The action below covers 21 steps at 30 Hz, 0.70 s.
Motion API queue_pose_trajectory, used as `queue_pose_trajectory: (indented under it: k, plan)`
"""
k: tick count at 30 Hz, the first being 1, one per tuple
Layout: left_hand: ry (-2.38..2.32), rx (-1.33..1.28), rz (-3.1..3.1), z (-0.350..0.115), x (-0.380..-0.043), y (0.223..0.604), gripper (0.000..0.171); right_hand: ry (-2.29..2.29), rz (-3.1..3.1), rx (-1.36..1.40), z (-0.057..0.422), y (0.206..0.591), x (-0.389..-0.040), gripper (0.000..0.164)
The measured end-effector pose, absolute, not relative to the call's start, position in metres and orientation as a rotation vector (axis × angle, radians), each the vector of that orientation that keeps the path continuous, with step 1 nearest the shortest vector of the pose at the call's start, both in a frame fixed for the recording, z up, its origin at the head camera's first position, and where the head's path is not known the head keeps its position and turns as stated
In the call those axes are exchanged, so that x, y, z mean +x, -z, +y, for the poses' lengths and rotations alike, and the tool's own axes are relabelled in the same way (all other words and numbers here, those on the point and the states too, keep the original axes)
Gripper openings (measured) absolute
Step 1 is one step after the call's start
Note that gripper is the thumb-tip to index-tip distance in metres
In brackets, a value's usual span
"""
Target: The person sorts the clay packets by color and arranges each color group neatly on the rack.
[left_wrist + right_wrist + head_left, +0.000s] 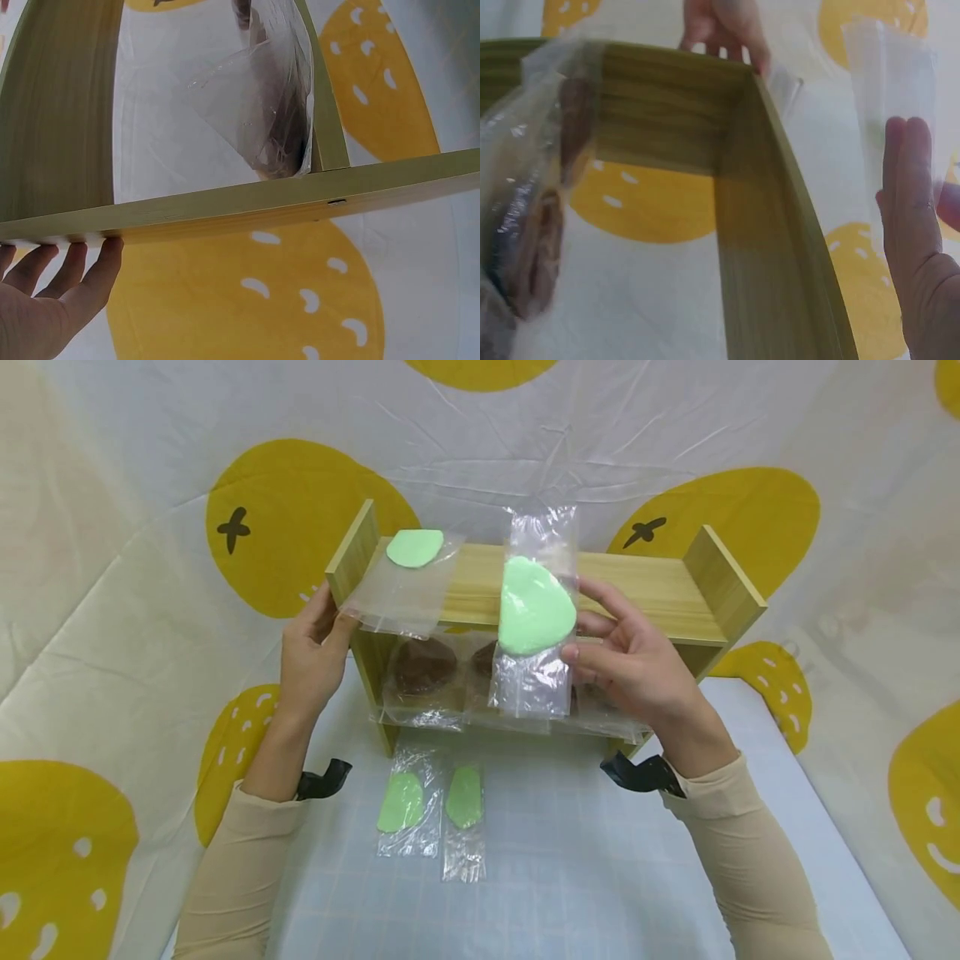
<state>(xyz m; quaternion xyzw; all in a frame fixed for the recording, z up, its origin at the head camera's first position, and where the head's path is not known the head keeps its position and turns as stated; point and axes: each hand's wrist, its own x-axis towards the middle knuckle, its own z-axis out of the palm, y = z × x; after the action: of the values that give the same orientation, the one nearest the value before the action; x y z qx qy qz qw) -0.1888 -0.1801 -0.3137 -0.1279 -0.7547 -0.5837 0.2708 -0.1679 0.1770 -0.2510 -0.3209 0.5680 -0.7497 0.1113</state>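
Note:
My right hand [630, 647] pinches the edge of a clear plastic bag [543, 531] between thumb and fingers. A light green, half-round flat piece [536, 608] is inside it, held upright before the wooden shelf [645, 577]. In the right wrist view, fingers of my right hand [915, 202] lie along the cloudy-looking bag [885, 67]. My left hand [311, 652] rests its fingertips on the shelf's left side; the left wrist view shows those fingers [97, 277] against the panel. Close by, another bagged green piece [415, 548] lies on the top board.
Bags with dark brown round pieces [425, 667] sit on the lower level, their ends hanging over its front. Two more bagged green pieces, one wider [401, 802] and one narrower [464, 797], lie on the pale blue tabletop [540, 877]. Behind hangs a yellow-patterned white cloth [480, 435].

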Motion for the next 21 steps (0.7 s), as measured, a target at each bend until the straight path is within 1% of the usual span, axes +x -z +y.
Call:
queue_pose_trajectory:
  k: [9,15,21]
  plan:
    - [1.583,-0.364,-2.015,-0.181,-0.187,0.315,0.048,2.308,1.589,-0.806,0.146,0.225,-0.203,0.064]
    - [1.573,-0.364,-2.013,-0.18,-0.186,0.315,0.047,2.345,1.616,-0.695,0.128,0.221,-0.221,0.063]
    - [1.569,-0.36,-2.017,-0.18,-0.185,0.314,0.047,2.317,1.721,-0.6,0.116,0.22,-0.232,0.068]
